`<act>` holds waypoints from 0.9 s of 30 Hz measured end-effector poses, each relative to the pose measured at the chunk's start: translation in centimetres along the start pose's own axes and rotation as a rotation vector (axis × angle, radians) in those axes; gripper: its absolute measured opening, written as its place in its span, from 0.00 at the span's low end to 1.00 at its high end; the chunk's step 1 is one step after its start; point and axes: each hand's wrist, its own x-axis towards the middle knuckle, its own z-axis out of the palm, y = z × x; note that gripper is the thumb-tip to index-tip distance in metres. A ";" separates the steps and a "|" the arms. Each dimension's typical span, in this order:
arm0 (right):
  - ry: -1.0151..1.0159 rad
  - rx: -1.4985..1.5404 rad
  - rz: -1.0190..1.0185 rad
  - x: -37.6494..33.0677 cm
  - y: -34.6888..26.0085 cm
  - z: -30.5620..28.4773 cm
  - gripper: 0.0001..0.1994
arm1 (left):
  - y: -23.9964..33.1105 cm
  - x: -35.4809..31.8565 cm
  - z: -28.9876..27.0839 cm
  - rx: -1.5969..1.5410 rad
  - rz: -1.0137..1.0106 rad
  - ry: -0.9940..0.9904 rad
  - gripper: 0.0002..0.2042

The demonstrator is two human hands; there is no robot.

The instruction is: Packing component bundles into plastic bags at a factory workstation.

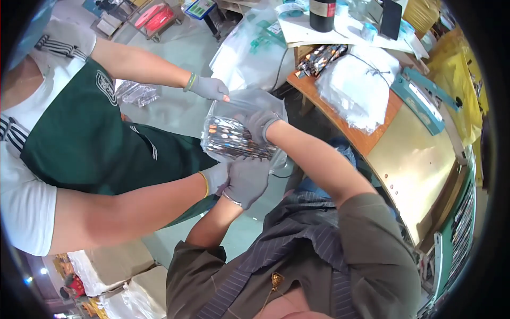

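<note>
clear plastic bag [239,114] stuffed with dark printed packets [234,139], held mid-air between two people, above the floor, left of the wooden table [372,139]; left hand [246,181] closed under the bag's lower end; right hand [259,124] gripping its upper side; co-worker's gloved hands [211,88] pinch the bag's top and bottom; white bag bundle [357,87] and teal sealer [419,98] on the table.

Grey knit gloves on both hands [254,154], short olive-brown sleeves, striped grey front, small gold pendant.
</note>
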 end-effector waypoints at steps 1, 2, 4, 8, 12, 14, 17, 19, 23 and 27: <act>0.183 0.038 -0.053 0.4 0.7 1.9 0.20 | 0.2 0.1 -0.1 -0.013 0.012 0.097 0.05; 0.188 0.036 -0.054 -0.2 0.2 1.6 0.20 | 0.8 0.0 0.0 -0.008 0.013 0.100 0.05; 0.225 -0.253 -0.056 -1.0 -1.0 0.9 0.28 | 2.2 -0.4 0.1 -0.066 0.082 0.203 0.06; 0.096 -0.195 0.118 -2.1 0.1 5.1 0.38 | 3.5 0.4 1.0 -0.082 0.057 0.104 0.06; 0.067 -0.055 0.176 -3.3 2.1 5.1 0.49 | 3.1 -0.1 0.6 -0.126 -0.043 -0.054 0.09; 0.144 -0.165 0.134 -5.0 3.8 5.4 0.50 | 2.0 -0.8 0.6 -0.142 -0.086 -0.099 0.10; 0.197 0.155 0.063 -11.2 4.1 1.3 0.42 | -1.2 -2.0 3.4 -0.025 0.017 -0.080 0.13; 0.512 0.213 -0.082 -16.1 5.2 1.2 0.32 | -0.2 -1.7 1.6 -0.040 -0.031 -0.234 0.12; 0.857 0.548 0.063 -24.4 8.6 5.7 0.20 | 2.8 0.2 0.0 -0.068 -0.045 0.363 0.09; 1.028 0.984 0.752 -36.5 11.0 15.2 0.17 | 10.4 9.6 -2.9 -0.519 0.143 0.417 0.09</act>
